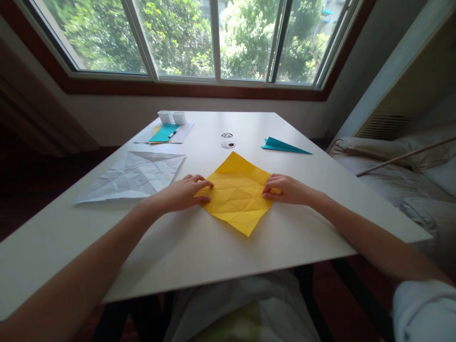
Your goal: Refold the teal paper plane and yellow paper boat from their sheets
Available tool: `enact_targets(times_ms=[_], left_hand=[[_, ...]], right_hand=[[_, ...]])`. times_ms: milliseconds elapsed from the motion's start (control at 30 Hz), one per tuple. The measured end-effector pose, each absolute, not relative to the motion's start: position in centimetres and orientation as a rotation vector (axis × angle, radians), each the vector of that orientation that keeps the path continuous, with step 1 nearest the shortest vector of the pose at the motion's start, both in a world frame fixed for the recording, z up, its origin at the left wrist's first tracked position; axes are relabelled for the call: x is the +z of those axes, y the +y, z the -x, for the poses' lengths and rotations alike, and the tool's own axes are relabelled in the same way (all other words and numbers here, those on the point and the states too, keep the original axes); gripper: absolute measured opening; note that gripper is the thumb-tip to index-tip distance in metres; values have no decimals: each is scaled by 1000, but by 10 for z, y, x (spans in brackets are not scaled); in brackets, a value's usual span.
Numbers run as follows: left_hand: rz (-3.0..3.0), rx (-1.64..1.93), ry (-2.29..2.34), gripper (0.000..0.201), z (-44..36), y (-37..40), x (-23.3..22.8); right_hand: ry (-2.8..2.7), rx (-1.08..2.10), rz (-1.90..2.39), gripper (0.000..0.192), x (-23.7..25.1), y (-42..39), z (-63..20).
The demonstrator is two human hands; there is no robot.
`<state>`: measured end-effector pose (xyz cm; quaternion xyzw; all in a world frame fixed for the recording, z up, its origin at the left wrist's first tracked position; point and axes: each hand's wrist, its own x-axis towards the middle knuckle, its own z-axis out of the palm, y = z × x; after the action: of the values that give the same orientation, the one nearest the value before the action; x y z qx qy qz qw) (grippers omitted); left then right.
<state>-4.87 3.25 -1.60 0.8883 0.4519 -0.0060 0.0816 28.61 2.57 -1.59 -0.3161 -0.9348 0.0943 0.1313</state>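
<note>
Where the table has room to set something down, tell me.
Bare table: right, between the teal paper and right hand; front, between the yellow sheet and near edge; left, between the white sheet and left arm. Crowded: far left, papers, pen, white objects; centre, where left hand and right hand touch the yellow sheet.

The sheet [237,192] lies on the table [217,259], paper plane [285,146] behind-right

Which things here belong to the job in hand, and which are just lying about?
Job in hand:
creased yellow sheet, with the left hand and right hand at its side corners

Seemingly lying about:
creased white sheet
folded teal paper
flat teal sheet
pen
</note>
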Motion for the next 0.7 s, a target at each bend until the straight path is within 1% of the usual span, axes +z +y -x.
enact_targets(times_ms=[67,133,167,233,267,333,400,567,700], left_hand=[[-2620,3,1361,49,57,39,-18],[-2602,41,1342,50,63,44,-20],[-2597,60,1323,50,65,46,-21],[-2593,100,1295,50,68,49,-23],[-2593,118,1288,51,69,50,-24],[-2588,150,1294,54,71,52,-26],[-2569,177,1314,58,72,54,-27],[-2490,211,1381,66,73,55,-24],[-2358,156,1483,77,75,54,-15]], right_hand=[[-2698,241,974,16,-18,28,-288],[-2642,192,1083,21,-24,33,-294],[-2598,178,1152,30,-27,36,-297],[-2488,190,1282,54,-34,42,-303],[-2454,219,1326,63,-37,45,-305],[-2433,291,1377,72,-41,50,-308],[-2437,331,1390,71,-43,52,-308],[-2404,289,1411,46,-36,51,-307],[-2380,274,1423,38,-30,48,-307]])
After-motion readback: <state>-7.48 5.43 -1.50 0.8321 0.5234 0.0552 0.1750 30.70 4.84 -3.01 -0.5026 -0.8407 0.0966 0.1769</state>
